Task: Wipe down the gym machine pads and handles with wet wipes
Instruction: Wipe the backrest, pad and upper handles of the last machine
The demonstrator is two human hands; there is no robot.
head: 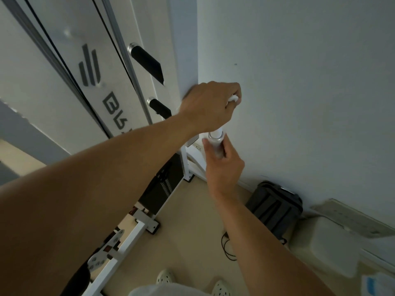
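A handle of the white gym machine [70, 67] sticks out toward me, its chrome end cap [215, 135] showing between my hands. My left hand [210, 105] grips the upper part of this handle, with a bit of white wet wipe [233, 98] showing at its fingertips. My right hand [223, 165] is just below, fingers and thumb curled round the handle's near end [218, 147], which looks pale as if wrapped in wipe. Most of the handle is hidden under both hands. Two black foam handles [146, 61] [159, 107] stick out of the machine to the left.
A pale wall [299, 82] stands close on the right. Below are the machine's white frame bars [126, 242], a black bag [275, 205], a black cable [227, 246], a white plastic container [324, 246] and a blue-and-white pack [376, 285]. My feet in white clogs [165, 277] are at the bottom.
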